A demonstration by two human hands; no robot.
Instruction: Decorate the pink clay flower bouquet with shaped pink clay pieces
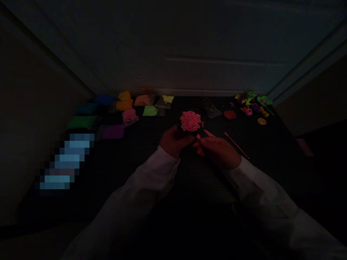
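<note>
In the dim light my left hand (173, 141) is closed round the dark base of a small bouquet of pink clay roses (191, 121), with bits of green between the blooms. The bouquet is upright above the table. Close beside it, my right hand (219, 148) pinches a pink modelling tool (198, 137), whose tip points up toward the bouquet's lower right edge. Most of that tool is hidden by my fingers. A pink blade-shaped tool (208, 133) lies just behind my right hand, and a thin pink stick tool (237, 145) lies to its right.
Bags of coloured clay, among them orange (124, 105), green (82, 122) and purple (114, 131), lie at the left and back. A red clay lump (229, 115) and several small clay figures (251, 103) lie back right. A pixelated bright patch (67, 162) is at left.
</note>
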